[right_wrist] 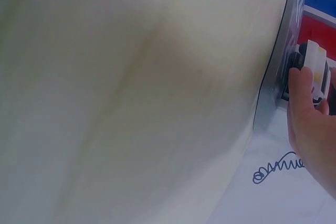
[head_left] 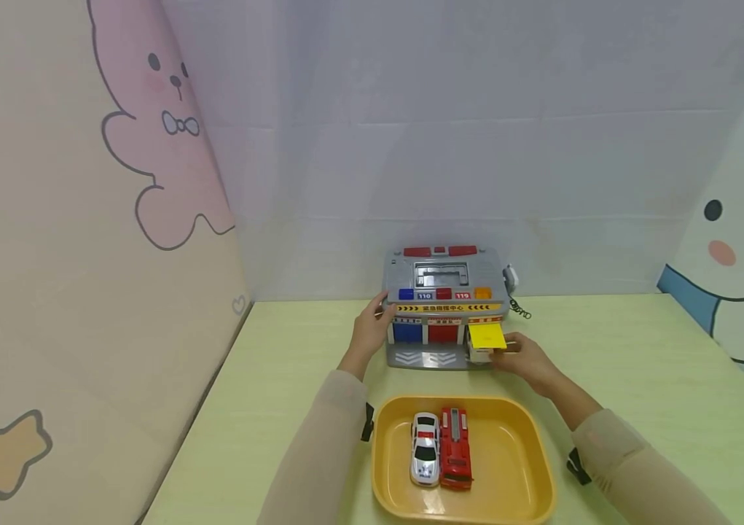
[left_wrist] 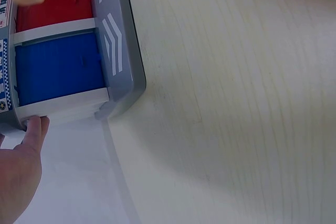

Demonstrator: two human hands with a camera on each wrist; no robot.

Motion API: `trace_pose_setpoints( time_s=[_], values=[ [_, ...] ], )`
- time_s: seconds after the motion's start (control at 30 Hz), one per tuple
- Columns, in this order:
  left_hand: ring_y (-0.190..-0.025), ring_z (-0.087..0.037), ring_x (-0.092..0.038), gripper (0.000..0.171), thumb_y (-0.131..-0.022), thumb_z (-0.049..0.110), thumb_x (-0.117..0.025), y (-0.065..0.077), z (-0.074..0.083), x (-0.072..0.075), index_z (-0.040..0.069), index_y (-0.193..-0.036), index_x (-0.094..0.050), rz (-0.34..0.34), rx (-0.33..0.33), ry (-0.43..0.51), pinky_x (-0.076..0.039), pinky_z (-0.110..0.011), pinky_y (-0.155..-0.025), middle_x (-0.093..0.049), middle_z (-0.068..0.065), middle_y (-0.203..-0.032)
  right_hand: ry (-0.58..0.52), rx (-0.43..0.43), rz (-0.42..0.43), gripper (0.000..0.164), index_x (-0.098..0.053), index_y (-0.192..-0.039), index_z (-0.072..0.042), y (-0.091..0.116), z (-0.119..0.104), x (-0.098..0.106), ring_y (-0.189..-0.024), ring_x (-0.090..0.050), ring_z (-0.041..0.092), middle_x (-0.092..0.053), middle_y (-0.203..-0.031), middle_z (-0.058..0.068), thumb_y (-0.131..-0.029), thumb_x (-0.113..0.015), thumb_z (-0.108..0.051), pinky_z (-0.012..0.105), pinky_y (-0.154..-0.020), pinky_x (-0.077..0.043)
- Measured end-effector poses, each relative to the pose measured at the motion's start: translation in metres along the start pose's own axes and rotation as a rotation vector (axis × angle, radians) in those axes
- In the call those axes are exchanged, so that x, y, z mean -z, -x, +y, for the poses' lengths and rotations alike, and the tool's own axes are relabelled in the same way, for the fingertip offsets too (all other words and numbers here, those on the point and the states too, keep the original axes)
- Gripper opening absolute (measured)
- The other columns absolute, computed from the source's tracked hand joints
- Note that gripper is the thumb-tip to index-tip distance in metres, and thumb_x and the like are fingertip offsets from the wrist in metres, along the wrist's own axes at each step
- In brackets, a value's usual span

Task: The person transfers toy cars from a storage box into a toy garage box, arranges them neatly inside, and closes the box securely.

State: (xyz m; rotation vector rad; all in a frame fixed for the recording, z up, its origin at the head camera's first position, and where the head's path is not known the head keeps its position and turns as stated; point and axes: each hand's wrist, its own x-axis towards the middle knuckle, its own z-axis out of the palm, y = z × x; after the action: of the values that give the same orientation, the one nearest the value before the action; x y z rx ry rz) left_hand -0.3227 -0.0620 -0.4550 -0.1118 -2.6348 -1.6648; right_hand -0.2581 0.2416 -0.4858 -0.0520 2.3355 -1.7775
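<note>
Pinched between the thumb and fingers of my right hand [head_left: 524, 361] is a white toy car [head_left: 479, 355], which sits at the right-end doorway of the toy garage [head_left: 442, 309]. Just above it, beside my fingertips, a yellow door [head_left: 487, 336] sticks out over the car; I cannot tell whether they touch. If I lift or tilt the car, its roof could catch that door, and a crooked push could jam it against the doorway's edge. Left of my grip are the blue door [head_left: 408, 333] and red door [head_left: 443, 333], both down. My left hand [head_left: 369, 332] lies against the far side, fingers fairly straight; too light a touch there might let the garage slide or twist. Nearer me, a tray [head_left: 506, 467] holds a police car [head_left: 425, 448] beside a red truck [head_left: 455, 448]. Beyond my grip, a coiled cord [head_left: 520, 309] might snag if the garage shifts.
</note>
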Motion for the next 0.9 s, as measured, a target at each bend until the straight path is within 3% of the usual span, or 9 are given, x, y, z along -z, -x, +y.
trace_pose_setpoints(
  time_s=[0.27,0.5,0.9],
  values=[
    [-0.126,-0.033,-0.050,0.051,-0.102,0.037,-0.052,-0.0024,-0.0021,-0.0010,0.019,-0.149,-0.042,0.004,0.012,-0.001,-0.046,-0.046,-0.098,-0.050,-0.018,-0.140,0.128,0.003,-0.004,0.049,-0.047,-0.127,0.017,-0.0001,-0.0009,0.0015,-0.106,-0.053,0.036,-0.051,-0.128,0.032,-0.089,-0.067,-0.008,0.051,-0.095,-0.046],
    [-0.125,-0.033,-0.051,0.051,-0.102,0.035,-0.052,-0.0012,-0.0011,-0.0005,0.019,-0.149,-0.042,0.008,0.010,0.003,-0.046,-0.046,-0.098,-0.050,-0.018,-0.140,0.116,0.015,-0.019,0.053,-0.044,-0.130,0.020,-0.0012,0.0008,0.0006,-0.111,-0.053,0.039,-0.049,-0.131,0.035,-0.088,-0.066,-0.002,0.050,-0.096,-0.047],
    [-0.125,-0.033,-0.051,0.051,-0.102,0.035,-0.053,0.0003,-0.0002,-0.0013,0.019,-0.149,-0.043,0.012,0.019,0.011,-0.046,-0.046,-0.099,-0.050,-0.018,-0.140,0.122,-0.056,-0.009,0.057,-0.040,-0.135,0.020,-0.0062,0.0033,-0.0013,-0.120,-0.050,0.043,-0.049,-0.134,0.033,-0.088,-0.065,0.002,0.052,-0.100,-0.043]
  ],
)
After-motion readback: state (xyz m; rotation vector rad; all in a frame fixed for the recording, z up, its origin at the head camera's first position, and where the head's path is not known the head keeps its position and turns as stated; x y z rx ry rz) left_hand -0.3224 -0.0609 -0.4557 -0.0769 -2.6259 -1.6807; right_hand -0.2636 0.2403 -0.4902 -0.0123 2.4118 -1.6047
